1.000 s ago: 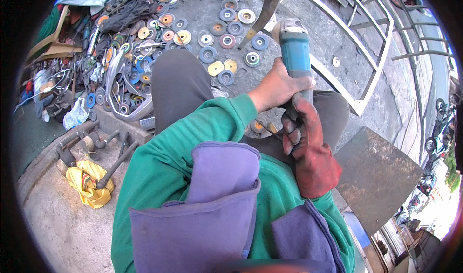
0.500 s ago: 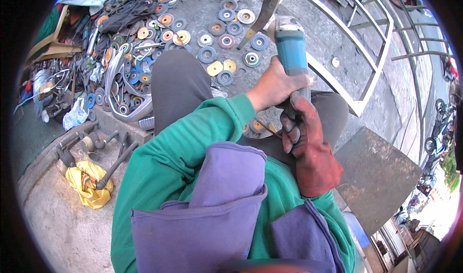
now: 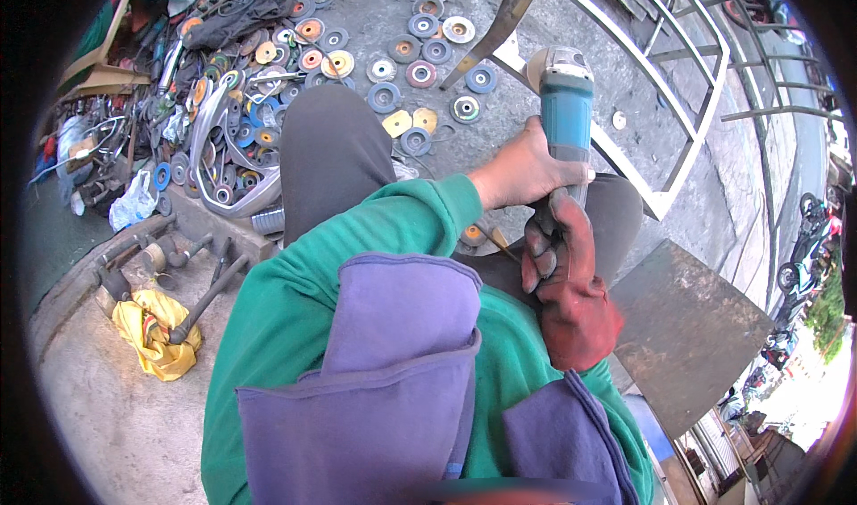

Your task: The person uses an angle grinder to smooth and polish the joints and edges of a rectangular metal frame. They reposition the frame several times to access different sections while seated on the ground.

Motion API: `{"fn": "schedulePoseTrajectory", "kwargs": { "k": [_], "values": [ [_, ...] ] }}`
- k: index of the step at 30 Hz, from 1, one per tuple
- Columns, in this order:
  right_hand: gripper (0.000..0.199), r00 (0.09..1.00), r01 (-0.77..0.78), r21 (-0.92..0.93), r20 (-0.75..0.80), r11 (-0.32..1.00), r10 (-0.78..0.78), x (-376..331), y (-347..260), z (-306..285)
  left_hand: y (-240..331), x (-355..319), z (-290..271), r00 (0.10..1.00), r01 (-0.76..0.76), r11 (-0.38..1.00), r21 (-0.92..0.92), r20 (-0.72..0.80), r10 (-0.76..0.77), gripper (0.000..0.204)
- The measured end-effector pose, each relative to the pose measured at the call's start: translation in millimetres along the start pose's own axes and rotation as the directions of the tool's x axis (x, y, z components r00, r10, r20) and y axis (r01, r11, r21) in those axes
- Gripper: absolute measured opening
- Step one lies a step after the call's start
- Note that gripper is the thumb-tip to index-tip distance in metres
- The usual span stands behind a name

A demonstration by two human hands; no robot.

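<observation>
A teal angle grinder (image 3: 565,116) points away from me above my right knee, its pale disc edge showing at the left of the grey metal head. My bare left hand (image 3: 522,170) is closed round the grinder's body, the thumb across its top. Behind it, my right hand (image 3: 576,255), in a worn red work glove, has its fingers curled at the tool's rear end; the glove partly hides that end. A long flat metal blade-like strip (image 3: 495,30) stands just beyond and left of the grinder's head.
Many used grinding discs (image 3: 383,97) lie across the ground ahead and left. At right is a white metal frame (image 3: 686,167), with a flat metal sheet (image 3: 692,326) nearer me. A yellow bag (image 3: 161,349) lies by metal pipes (image 3: 210,301) at left. Motorcycles (image 3: 803,264) stand far right.
The grinder has shifted slightly right and down in the view, with my left hand still round it. My gloved hand has moved a little left.
</observation>
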State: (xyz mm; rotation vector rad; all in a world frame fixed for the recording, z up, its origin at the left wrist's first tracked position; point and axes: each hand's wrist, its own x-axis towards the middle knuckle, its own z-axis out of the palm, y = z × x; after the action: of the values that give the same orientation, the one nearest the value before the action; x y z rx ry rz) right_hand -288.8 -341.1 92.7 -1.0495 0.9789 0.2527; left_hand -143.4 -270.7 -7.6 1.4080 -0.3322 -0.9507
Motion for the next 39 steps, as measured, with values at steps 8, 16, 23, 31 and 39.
{"fn": "schedulePoseTrajectory", "kwargs": {
  "k": [8, 16, 23, 31, 39],
  "values": [
    [0.054, 0.907, 0.383, -0.122, 0.240, 0.916, -0.347, -9.6, 3.3, 1.3, -0.8, -3.5, 2.1, 0.998, -0.065, 0.991, -0.120, -0.027, 0.062, 0.083],
    [0.055, 0.998, -0.024, -0.103, 0.061, 0.994, 0.030, 8.9, -15.9, 7.1, -1.6, -2.6, -4.9, 0.995, -0.076, 0.984, -0.163, -0.073, 0.065, 0.054],
    [0.059, 0.991, 0.109, -0.123, 0.095, 0.986, -0.097, 0.8, -10.7, 7.8, 1.0, -2.3, -0.8, 0.990, -0.088, 0.983, -0.160, -0.125, 0.068, 0.047],
    [0.063, 0.987, 0.154, -0.111, 0.057, 0.982, -0.148, 2.4, -14.5, 16.4, -0.5, -4.7, -2.7, 0.990, -0.095, 0.976, -0.195, -0.125, 0.071, 0.050],
    [0.068, 0.967, 0.201, -0.141, 0.184, 0.969, -0.174, -2.9, -0.9, -1.6, -6.4, -5.5, -1.8, 0.995, -0.068, 0.978, -0.197, -0.089, 0.051, 0.064]
  ]
}}
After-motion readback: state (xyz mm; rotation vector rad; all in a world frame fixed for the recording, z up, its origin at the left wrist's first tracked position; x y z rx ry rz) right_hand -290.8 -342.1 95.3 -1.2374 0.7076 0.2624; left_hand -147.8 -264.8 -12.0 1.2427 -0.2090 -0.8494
